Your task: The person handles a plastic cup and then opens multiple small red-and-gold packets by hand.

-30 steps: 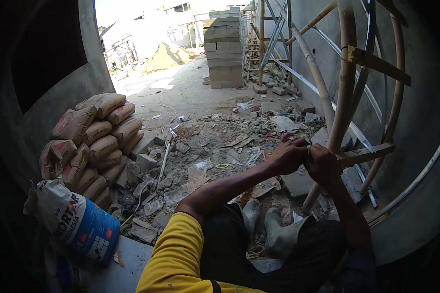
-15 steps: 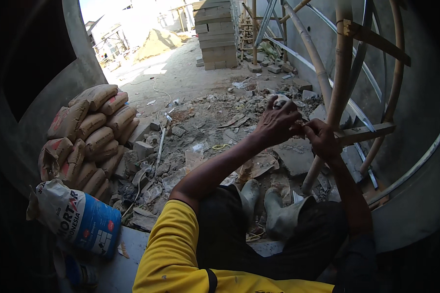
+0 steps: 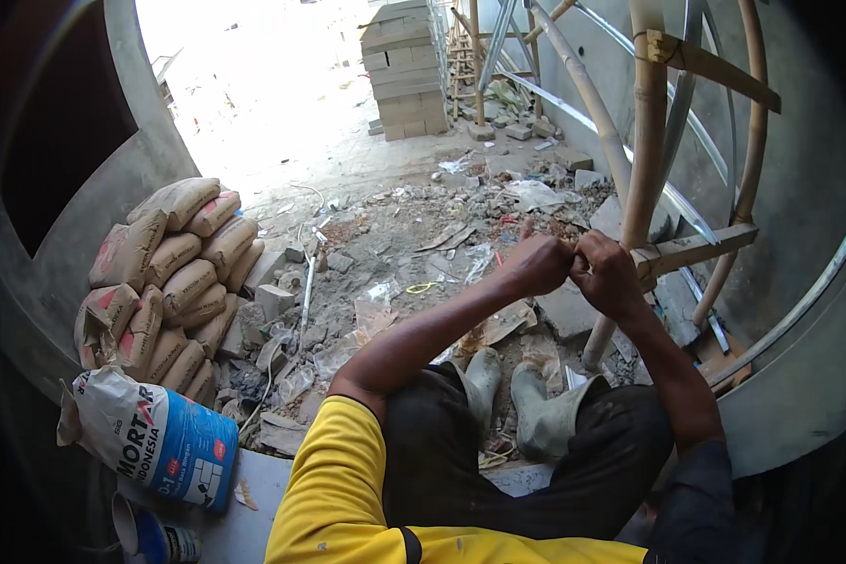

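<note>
My left hand (image 3: 539, 264) is closed, its fingertips meeting those of my right hand (image 3: 611, 272) in front of me. The right hand is pinched, with its knuckles bent. Anything between the fingers is too small or hidden to make out. Just beyond the right hand stands a bamboo pole (image 3: 645, 160), joined to a wooden crosspiece (image 3: 700, 252). Below the hands are my grey rubber boots (image 3: 543, 414), resting on the littered ground.
Brown paper sacks (image 3: 174, 282) are piled at left. Nearer lie a white and blue mortar bag (image 3: 164, 437) and a tipped tub (image 3: 150, 531). Rubble (image 3: 395, 244) covers the ground ahead. Pale blocks (image 3: 404, 75) are stacked behind; metal strips (image 3: 691, 216) lean along the right wall.
My left hand has come down from a raised position with spread fingers and closed against the right hand. The right hand has shifted only slightly. The view has moved a little.
</note>
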